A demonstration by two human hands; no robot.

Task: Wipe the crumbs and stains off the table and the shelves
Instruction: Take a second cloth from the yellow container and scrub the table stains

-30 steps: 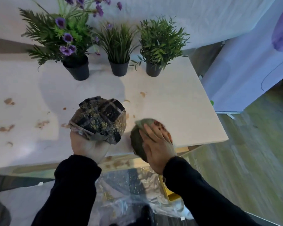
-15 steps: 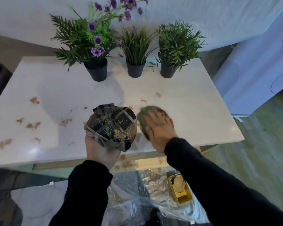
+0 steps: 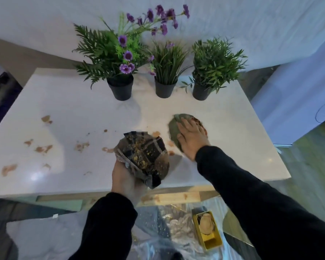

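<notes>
Head view gives me the white glossy tabletop (image 3: pixel 223 139), its left half spotted with brown crumbs and smears (image 3: pixel 43 148). Three black-potted green plants (image 3: pixel 165 76) line its far edge. I see the left hand (image 3: pixel 126 182) near the front edge, fingers curled under a crumpled dark plaid cloth flecked with yellow crumbs (image 3: pixel 144 156). To its right, the right hand (image 3: pixel 190 138) lies flat, fingers straight, pressing a rounded green cloth pad (image 3: pixel 174 129) onto the tabletop. Below the table a small yellow box (image 3: pixel 207 231) sits on clear plastic sheeting (image 3: pixel 163 222).
</notes>
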